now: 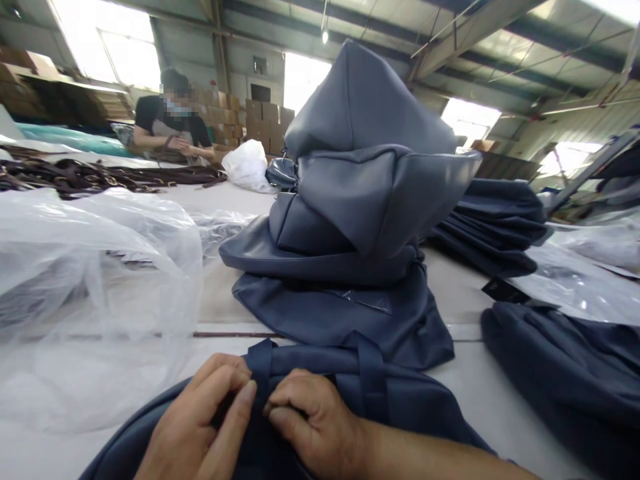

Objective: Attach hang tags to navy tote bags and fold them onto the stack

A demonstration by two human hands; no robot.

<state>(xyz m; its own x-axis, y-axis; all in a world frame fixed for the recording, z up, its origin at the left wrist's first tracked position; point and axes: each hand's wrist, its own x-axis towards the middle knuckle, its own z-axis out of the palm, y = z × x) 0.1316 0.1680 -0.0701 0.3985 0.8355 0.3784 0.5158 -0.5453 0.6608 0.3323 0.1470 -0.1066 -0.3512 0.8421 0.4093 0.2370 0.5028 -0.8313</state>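
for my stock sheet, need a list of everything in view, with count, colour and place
near bag: one, navy, under both hands
handles: two, navy, on near bag
pile: several pieces, blue-grey, table centre
folded stack: several layers, navy, beyond pile, right
bundle: one, navy, right edge
tag: one, black, by bundle
plastic: several, clear, table left and right
white bag: one, white, left of pile
straps: many, dark brown, far left
table: white, beneath everything
co-worker: one, dark top, far left
boxes: many, brown, background
windows: several, bright, walls
left hand: one, bare, at left handle
right hand: one, bare, between handles
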